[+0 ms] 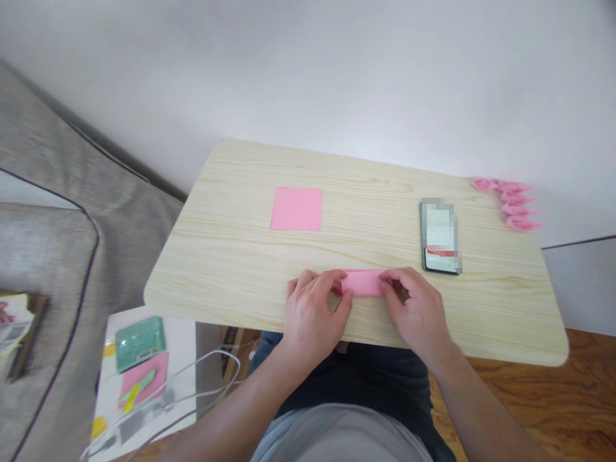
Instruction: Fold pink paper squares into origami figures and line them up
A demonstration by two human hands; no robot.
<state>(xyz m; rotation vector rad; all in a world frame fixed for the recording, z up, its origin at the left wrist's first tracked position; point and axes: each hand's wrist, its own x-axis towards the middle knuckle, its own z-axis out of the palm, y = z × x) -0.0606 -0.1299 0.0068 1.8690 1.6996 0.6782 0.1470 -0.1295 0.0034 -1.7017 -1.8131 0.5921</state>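
Observation:
A pink sheet of paper (364, 283), folded into a narrow rectangle, is held between my two hands near the front edge of the table. My left hand (317, 305) pinches its left end between thumb and fingers. At the right end, the thumb and index finger of my right hand (416, 308) close on the paper. Farther back and to the left lies a flat pink paper square (297, 209).
The pale wooden table (231, 269) bears a phone (440, 236) to the right and several folded pink paper pieces (520, 208) at the far right corner. Lower left, a white stand (178, 327) holds a green packet (140, 344), paper scraps and white cables (216, 353).

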